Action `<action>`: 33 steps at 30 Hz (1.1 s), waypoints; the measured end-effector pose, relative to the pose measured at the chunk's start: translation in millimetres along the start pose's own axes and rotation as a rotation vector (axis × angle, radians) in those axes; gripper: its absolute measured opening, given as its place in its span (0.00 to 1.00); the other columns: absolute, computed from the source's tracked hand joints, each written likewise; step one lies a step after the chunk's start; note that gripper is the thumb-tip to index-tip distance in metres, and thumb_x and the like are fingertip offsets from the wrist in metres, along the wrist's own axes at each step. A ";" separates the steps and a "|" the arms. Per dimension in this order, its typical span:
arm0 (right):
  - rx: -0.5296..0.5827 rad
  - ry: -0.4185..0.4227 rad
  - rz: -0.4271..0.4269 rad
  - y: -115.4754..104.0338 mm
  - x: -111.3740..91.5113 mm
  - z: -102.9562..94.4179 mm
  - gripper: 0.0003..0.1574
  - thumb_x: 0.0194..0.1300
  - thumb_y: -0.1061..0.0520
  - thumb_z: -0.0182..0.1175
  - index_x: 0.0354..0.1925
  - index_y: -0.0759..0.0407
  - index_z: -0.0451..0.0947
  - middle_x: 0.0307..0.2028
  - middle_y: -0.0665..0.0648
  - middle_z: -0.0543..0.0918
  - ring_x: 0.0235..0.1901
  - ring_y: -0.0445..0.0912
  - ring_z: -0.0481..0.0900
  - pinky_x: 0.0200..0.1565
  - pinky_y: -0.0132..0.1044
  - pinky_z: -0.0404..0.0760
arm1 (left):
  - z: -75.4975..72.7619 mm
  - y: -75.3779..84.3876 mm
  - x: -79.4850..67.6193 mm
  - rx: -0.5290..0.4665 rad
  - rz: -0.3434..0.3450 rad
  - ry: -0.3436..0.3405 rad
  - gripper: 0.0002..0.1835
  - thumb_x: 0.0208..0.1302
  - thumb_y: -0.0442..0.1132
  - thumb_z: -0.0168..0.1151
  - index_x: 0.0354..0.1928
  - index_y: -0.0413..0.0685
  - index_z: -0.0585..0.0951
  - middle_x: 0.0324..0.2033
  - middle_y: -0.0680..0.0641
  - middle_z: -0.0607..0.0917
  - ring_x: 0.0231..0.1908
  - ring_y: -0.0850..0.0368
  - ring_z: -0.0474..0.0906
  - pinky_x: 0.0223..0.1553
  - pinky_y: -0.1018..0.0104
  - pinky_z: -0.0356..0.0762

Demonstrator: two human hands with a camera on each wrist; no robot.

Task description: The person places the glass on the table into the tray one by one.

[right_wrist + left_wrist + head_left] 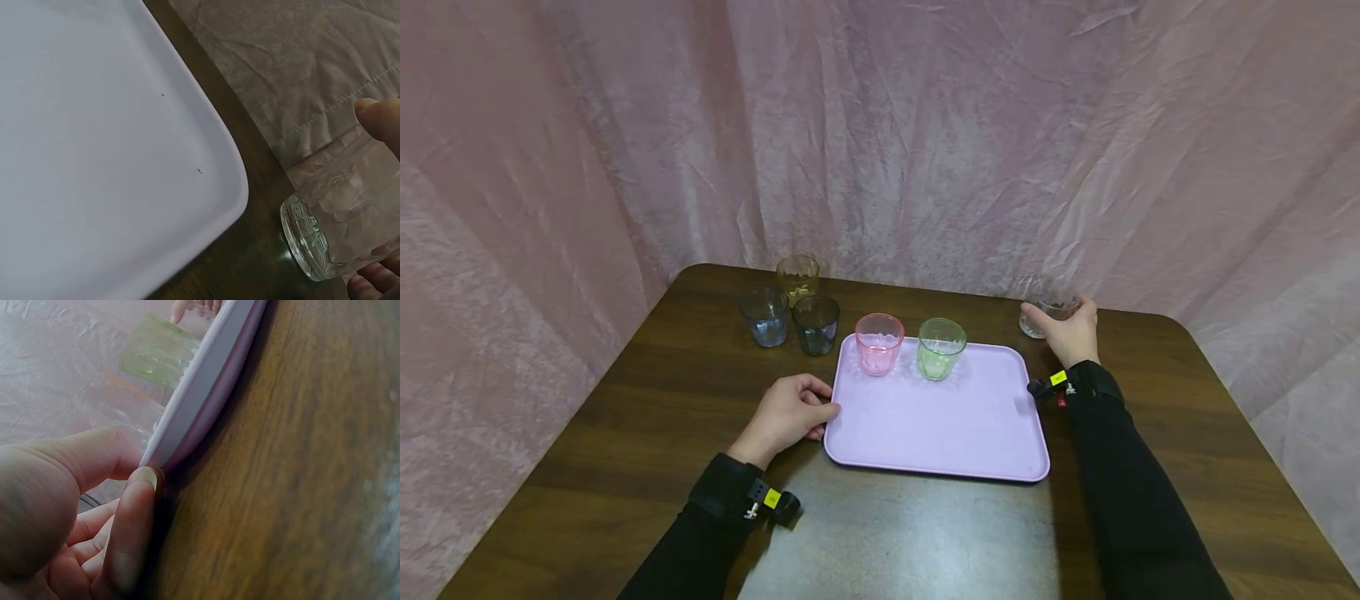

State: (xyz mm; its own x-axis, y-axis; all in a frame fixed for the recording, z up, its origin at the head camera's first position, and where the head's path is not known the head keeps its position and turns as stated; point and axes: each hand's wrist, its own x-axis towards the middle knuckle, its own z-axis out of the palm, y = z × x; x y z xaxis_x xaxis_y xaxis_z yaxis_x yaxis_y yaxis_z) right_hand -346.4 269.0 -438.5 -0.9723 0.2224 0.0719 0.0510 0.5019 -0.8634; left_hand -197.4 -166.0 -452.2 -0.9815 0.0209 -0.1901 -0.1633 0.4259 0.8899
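A pale purple tray [937, 417] lies on the table, bearing a pink glass [878, 354] and a green glass [938, 358] along its far side. My left hand [786, 417] pinches the tray's left edge; the left wrist view shows the thumb above the rim [187, 387] and a finger at its underside. Beyond the tray's far right corner, my right hand [1071, 332] grips a clear glass [337, 219] between thumb and fingers. That glass is upright, apart from the tray; whether its base touches the table, I cannot tell.
Left of the tray's far corner stand a blue glass [767, 321], a dark grey glass [817, 327] and a yellow glass [798, 282], close together on the wooden table [625, 442]. A pink curtain [880, 142] hangs behind the table's far edge.
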 end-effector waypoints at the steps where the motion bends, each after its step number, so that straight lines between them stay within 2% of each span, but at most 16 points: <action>1: -0.006 0.002 -0.001 0.5 0.9 0.5 0.77 0.54 0.26 0.66 0.75 0.63 0.32 0.69 0.67 0.49 0.62 0.56 0.56 0.64 0.52 0.62 | 0.1 0.0 0.0 -0.001 -0.001 0.000 0.13 0.57 0.34 0.74 0.43 0.40 0.81 0.22 0.45 0.81 0.19 0.55 0.79 0.20 0.68 0.81; 8: -0.009 0.002 -0.019 3.2 3.8 3.1 0.74 0.55 0.27 0.66 0.75 0.61 0.34 0.67 0.67 0.53 0.60 0.57 0.59 0.61 0.52 0.66 | 1.0 0.6 -0.4 -0.014 -0.025 0.003 0.14 0.56 0.34 0.74 0.43 0.41 0.81 0.23 0.44 0.81 0.19 0.54 0.80 0.21 0.68 0.82; 14: -0.010 -0.010 -0.022 2.3 3.5 3.1 0.70 0.59 0.30 0.66 0.75 0.63 0.36 0.68 0.69 0.54 0.63 0.58 0.58 0.63 0.54 0.64 | 0.3 1.7 -1.2 -0.012 -0.041 0.000 0.14 0.57 0.35 0.74 0.43 0.42 0.81 0.23 0.44 0.81 0.20 0.54 0.80 0.21 0.67 0.82; 19: -0.002 -0.008 -0.038 1.3 4.3 2.9 0.66 0.62 0.33 0.65 0.74 0.66 0.39 0.66 0.69 0.56 0.61 0.58 0.59 0.62 0.53 0.64 | -0.5 2.5 -0.8 -0.007 -0.040 0.002 0.14 0.57 0.35 0.74 0.43 0.42 0.81 0.23 0.44 0.81 0.20 0.54 0.80 0.21 0.67 0.82; 28: -0.019 -0.015 -0.048 1.5 3.4 -0.7 0.66 0.62 0.31 0.63 0.74 0.68 0.39 0.66 0.70 0.56 0.61 0.58 0.59 0.61 0.54 0.65 | -0.1 3.3 -1.6 -0.011 -0.040 0.002 0.14 0.57 0.34 0.74 0.43 0.41 0.81 0.23 0.44 0.81 0.20 0.54 0.80 0.21 0.68 0.82; 33: -0.037 -0.012 -0.067 1.2 4.5 -3.3 0.64 0.62 0.31 0.62 0.72 0.69 0.42 0.63 0.70 0.58 0.55 0.57 0.61 0.56 0.51 0.68 | -0.8 2.4 -0.9 -0.012 -0.036 0.001 0.13 0.57 0.35 0.74 0.43 0.42 0.81 0.23 0.45 0.81 0.20 0.54 0.80 0.21 0.68 0.82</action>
State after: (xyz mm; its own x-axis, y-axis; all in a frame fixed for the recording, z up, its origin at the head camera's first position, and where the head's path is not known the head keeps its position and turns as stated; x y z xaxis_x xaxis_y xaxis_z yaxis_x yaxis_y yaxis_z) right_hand -349.9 273.3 -437.6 -0.9765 0.1771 0.1225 -0.0061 0.5457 -0.8380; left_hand -196.9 -165.8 -449.5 -0.9751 0.0049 -0.2217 -0.1996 0.4154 0.8875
